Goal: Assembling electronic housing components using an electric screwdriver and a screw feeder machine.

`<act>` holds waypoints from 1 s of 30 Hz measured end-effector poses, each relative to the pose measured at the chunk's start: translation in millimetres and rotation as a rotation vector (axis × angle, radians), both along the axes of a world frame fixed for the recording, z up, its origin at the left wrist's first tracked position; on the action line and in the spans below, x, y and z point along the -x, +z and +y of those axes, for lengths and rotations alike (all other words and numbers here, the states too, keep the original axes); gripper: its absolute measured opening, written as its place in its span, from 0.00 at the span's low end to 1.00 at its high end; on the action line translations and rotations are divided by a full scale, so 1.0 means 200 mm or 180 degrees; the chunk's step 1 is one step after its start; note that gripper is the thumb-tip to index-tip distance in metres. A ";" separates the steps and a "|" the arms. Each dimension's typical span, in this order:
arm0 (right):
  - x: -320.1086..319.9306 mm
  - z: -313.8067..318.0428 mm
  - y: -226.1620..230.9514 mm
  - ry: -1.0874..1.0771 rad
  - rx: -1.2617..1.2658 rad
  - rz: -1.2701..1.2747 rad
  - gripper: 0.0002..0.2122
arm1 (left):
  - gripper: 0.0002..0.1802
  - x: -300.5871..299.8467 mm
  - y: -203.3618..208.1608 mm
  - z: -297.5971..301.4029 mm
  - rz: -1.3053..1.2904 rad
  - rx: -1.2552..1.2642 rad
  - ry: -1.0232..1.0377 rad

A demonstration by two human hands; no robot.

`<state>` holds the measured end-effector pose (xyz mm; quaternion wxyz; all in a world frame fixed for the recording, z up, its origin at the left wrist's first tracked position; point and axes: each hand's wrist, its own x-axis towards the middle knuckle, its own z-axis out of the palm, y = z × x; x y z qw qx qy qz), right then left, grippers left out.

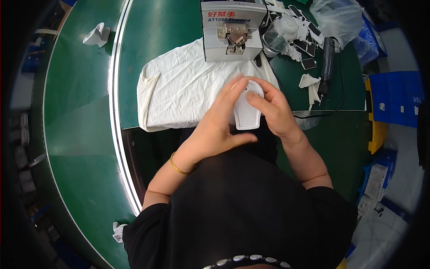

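My right hand (278, 111) grips a small white plastic shell (247, 114), rounded at one end and narrower at the other, with a raised rim. Its thumb presses on the shell's face near the rounded end. Beside the shell's left edge is my left hand (219, 121), fingers stretched out and thumb spread apart below. The left fingertips are slightly blurred at the shell's top; whether they touch it I cannot tell. Under and beyond the hands, a white cloth (179, 85) covers part of the green table (156, 27).
Behind the cloth stands a pale machine (215, 42) with a metal mechanism. To its right are a clear jar (274, 41), scattered white and black parts (308, 63), a plastic bag (336, 18) and a corded electric screwdriver (328, 65). A white part (97, 35) lies on the left green surface.
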<state>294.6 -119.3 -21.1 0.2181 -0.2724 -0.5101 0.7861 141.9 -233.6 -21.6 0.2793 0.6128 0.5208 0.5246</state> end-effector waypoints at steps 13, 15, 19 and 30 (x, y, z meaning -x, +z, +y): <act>-0.72 1.10 -0.14 -0.2424 -0.2513 -0.4074 0.37 | 0.48 0.01 -0.13 0.01 0.0782 -0.0003 0.0283; -0.69 1.12 -0.16 -0.2370 -0.2302 -0.3954 0.39 | 0.46 0.00 -0.16 -0.01 0.0880 0.0041 0.0368; -0.78 1.14 -0.18 -0.2248 -0.1259 -0.1893 0.26 | 0.41 -0.01 -0.25 -0.05 0.1347 -0.0236 0.0348; 0.01 0.62 0.43 -0.0799 -0.1083 0.2032 0.23 | 0.37 -0.02 -0.29 -0.04 0.1266 -0.0487 0.0516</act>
